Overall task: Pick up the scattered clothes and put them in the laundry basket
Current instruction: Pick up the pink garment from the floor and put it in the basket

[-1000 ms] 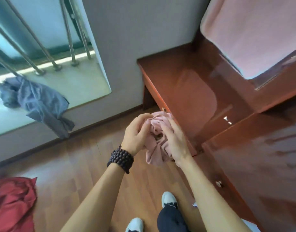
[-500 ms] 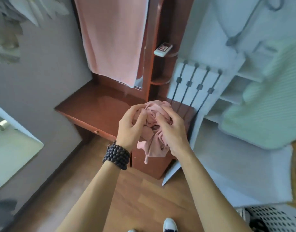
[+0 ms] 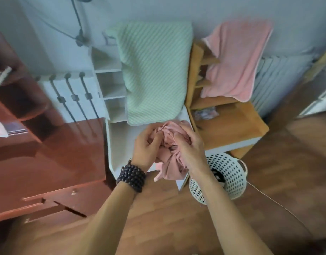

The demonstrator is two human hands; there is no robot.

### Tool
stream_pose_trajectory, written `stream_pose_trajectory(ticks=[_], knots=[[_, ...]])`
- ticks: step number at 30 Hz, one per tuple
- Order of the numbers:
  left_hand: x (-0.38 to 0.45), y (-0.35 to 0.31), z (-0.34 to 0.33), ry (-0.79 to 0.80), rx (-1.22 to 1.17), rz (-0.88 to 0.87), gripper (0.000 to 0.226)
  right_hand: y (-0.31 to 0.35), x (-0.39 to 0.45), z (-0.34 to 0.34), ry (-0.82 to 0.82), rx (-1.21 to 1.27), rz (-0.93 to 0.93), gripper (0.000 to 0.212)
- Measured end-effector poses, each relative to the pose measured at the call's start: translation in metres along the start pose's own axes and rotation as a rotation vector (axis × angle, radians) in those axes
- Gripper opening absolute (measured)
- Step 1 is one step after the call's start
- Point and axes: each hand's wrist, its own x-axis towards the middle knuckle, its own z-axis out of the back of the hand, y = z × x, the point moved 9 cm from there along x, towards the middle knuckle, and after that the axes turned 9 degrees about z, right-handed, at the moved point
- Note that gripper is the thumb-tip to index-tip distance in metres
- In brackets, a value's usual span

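Now the left hand (image 3: 146, 147) and right hand (image 3: 190, 148) clutch the bunched pink garment (image 3: 170, 153); next, carry it right, over the laundry basket (image 3: 230, 173).

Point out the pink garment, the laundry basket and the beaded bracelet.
pink garment (image 3: 172, 162), head view, on the bunched cloth hanging below the hands.
laundry basket (image 3: 230, 173), head view, on its perforated white wall.
beaded bracelet (image 3: 131, 176), head view, on the dark beads.

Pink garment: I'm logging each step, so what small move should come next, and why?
Probably carry the pink garment, bunched in the left hand and right hand, rightward and down over the white basket, which stands on the floor just beyond the right wrist.
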Motion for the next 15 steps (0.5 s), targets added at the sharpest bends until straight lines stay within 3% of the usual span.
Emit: stream_pose_trajectory(ticks=[8,15], knots=[[0.010,-0.015,-0.220,0.210,0.056,-0.001,0.025,-0.061,0.002,0.203,-0.192,-0.025,-0.134,0.029],[0.021,-0.018,-0.355,0.345,0.083,0.030,0.019,-0.098,0.016,0.323,-0.291,-0.050,-0.188,0.028]])
